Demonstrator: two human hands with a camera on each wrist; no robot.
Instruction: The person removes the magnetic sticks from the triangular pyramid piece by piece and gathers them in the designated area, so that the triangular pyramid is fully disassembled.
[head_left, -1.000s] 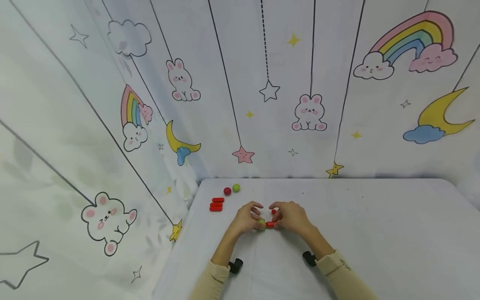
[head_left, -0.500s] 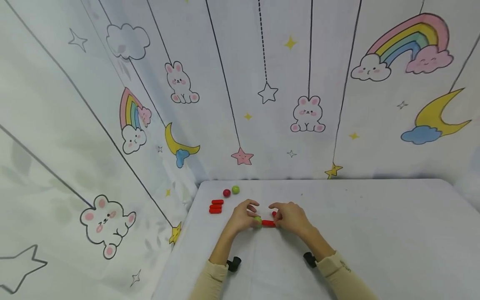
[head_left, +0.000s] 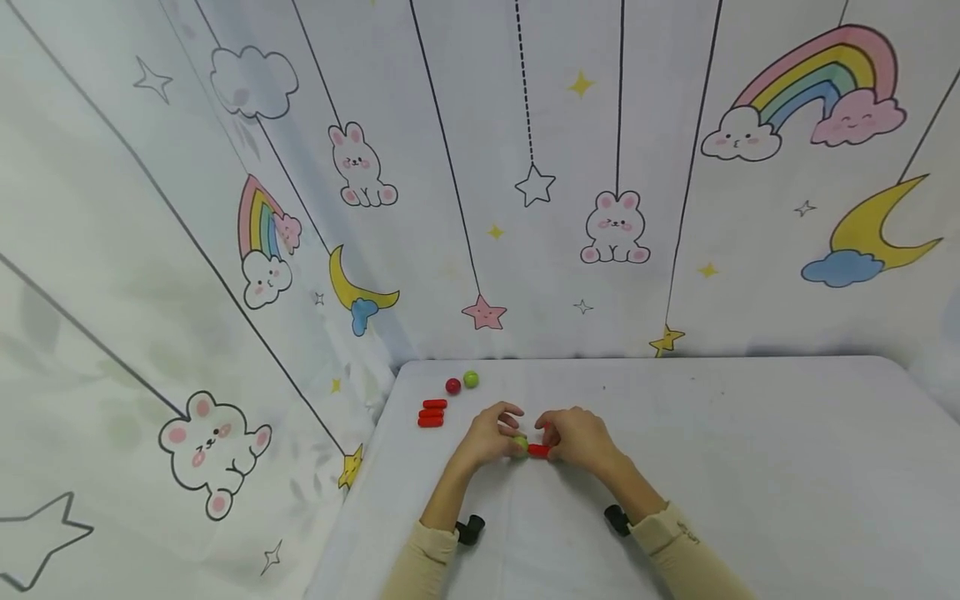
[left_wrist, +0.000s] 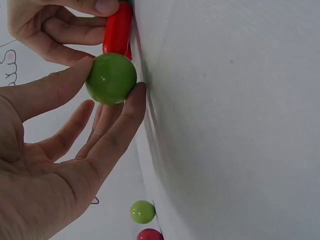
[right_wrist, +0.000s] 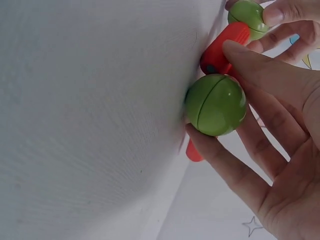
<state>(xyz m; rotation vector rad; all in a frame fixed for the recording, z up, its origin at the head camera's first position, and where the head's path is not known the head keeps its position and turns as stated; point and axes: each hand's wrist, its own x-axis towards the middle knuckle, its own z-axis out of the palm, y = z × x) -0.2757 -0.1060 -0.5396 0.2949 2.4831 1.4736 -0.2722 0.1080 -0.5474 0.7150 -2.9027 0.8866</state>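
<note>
In the head view my left hand (head_left: 486, 440) pinches a green ball (left_wrist: 111, 79) between thumb and fingertips, low over the white table. A short red rod (right_wrist: 225, 47) has one end against that ball. My right hand (head_left: 585, 437) grips the rod, its thumb lying on the side. At the rod's other end, a second green ball (right_wrist: 216, 106) sits within the right hand's fingers, a fingertip touching it. Past this ball, another red piece (right_wrist: 194, 152) shows partly in the right wrist view. The right hand hides the second ball in the head view.
At the table's back left lie a red ball (head_left: 453, 386), a green ball (head_left: 471, 379) and a group of red rods (head_left: 431, 413). A white curtain (head_left: 555, 275) with drawings stands behind the white tabletop (head_left: 750, 467).
The right hand's fingers have closed in slightly, and the red piece that showed between them in the head view is now hidden. The left hand still pinches its green ball, shifted only slightly.
</note>
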